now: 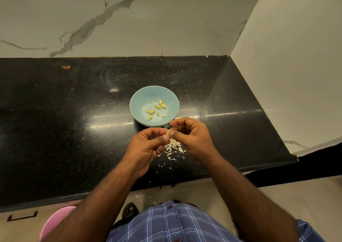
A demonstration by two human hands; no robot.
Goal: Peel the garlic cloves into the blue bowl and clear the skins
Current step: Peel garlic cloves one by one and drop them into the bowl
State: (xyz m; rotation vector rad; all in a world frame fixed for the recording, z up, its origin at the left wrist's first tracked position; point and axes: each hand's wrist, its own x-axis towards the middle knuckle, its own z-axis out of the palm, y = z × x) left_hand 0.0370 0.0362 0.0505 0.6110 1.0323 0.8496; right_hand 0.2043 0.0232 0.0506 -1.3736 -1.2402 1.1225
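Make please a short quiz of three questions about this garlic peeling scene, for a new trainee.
1. True or false: the blue bowl already holds peeled cloves.
2. Where do the garlic skins lie? A) inside the bowl B) on the black counter under the hands C) on the floor only
3. What do the left hand and right hand pinch together?

Key: 1 true. 2 B. 3 one garlic clove, between the fingertips.
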